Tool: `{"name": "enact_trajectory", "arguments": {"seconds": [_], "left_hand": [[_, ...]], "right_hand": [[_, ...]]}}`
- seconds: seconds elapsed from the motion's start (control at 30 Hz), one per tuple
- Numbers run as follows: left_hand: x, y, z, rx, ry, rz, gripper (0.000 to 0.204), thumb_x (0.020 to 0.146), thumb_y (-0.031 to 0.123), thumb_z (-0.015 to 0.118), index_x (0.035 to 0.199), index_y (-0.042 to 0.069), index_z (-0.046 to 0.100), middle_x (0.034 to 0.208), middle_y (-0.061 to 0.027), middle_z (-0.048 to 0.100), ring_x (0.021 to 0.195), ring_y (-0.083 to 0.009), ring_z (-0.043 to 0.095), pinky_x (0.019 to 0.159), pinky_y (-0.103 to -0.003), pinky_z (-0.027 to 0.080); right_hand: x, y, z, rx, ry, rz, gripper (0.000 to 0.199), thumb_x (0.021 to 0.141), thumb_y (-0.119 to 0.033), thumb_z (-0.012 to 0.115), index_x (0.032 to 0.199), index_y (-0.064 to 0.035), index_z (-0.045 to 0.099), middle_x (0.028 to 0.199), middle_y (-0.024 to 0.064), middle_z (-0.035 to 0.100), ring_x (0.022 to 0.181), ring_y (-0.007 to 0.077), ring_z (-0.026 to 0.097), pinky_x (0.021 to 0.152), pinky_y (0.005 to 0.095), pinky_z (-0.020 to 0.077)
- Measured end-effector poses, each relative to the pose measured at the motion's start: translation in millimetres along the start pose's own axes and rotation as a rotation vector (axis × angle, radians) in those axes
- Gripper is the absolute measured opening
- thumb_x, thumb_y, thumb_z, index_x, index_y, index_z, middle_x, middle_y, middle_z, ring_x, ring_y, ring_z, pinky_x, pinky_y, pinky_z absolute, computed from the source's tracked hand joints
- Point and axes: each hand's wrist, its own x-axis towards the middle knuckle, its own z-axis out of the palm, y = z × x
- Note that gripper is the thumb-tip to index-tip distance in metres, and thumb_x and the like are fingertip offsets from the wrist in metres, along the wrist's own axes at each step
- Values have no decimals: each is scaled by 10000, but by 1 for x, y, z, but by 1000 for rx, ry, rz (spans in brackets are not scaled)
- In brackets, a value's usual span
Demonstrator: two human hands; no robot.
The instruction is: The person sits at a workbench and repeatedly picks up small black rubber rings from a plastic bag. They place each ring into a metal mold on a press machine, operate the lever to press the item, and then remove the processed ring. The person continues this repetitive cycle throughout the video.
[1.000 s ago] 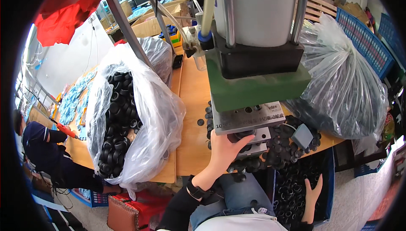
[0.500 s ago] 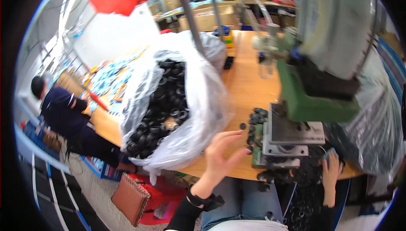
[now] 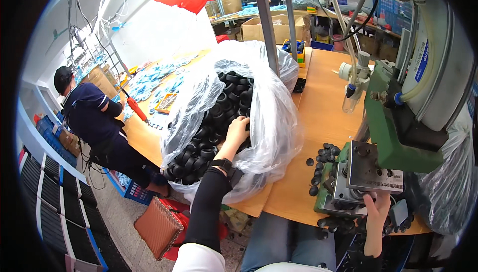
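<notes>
Dozens of black rings point(image 3: 191, 160) lay heaped in a clear plastic bag point(image 3: 279, 142) on the table point(image 3: 323, 85). They looked light, soft and slightly springy, probably best pinched by the rim. The left hand point(image 3: 238, 130) was among them, the right hand point(image 3: 377, 209) at the metal die point(image 3: 363, 165); whether either's fingers had closed on anything, I couldn't tell.

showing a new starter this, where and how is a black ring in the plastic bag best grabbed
Probably pinch a top black ring by its rim, from above into the open plastic bag: upper rings show exposed, hollow rims, while plastic surrounds their sides.
</notes>
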Motion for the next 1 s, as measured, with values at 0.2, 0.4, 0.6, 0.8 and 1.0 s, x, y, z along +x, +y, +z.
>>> {"name": "enact_trajectory", "arguments": {"seconds": [0.2, 0.4, 0.6, 0.8, 1.0], "left_hand": [[-6, 7, -32, -280, 87, 305, 277, 696, 26, 636, 972, 1, 633, 1018, -111, 612, 937, -317, 598, 803, -401, 477], [-50, 26, -65, -1063, 204, -134, 187, 788, -35, 606, 950, -17, 514, 915, -58, 585, 821, -119, 604, 717, -266, 527], [-92, 133, -146, -1204, 60, -109, 393, 845, -70, 539, 1226, -33, 450, 896, -107, 607, 782, -171, 643, 682, -303, 560], [-120, 224, -111, -406, 66, 534, 431, 756, -1, 662, 1175, -36, 567, 1014, -159, 641, 806, -235, 649, 692, -336, 542], [-111, 292, -28, -220, 207, 1030, 295, 722, 17, 613, 1009, -45, 596, 1086, -154, 547, 1005, -299, 579, 794, -334, 510]], "right_hand": [[17, 19, -7, -48, -10, 98, 368, 752, -6, 674, 1092, 21, 537, 1070, 90, 569, 941, 159, 553, 812, 288, 410], [1, 15, 4, -617, 106, -283, 426, 737, -62, 728, 1110, 23, 542, 1062, 88, 577, 961, 167, 528, 858, 281, 400], [-35, 14, -45, -367, 226, -113, 460, 744, -87, 692, 1162, 25, 537, 1109, 75, 546, 1033, 182, 509, 935, 286, 371], [-103, 27, -113, -392, 554, 109, 388, 823, -72, 662, 1177, 33, 543, 1063, 67, 588, 939, 132, 553, 853, 235, 407], [-173, 39, -181, -778, 706, 176, 460, 784, -149, 727, 1169, 25, 545, 1100, 126, 579, 998, 208, 552, 906, 304, 411]]}}
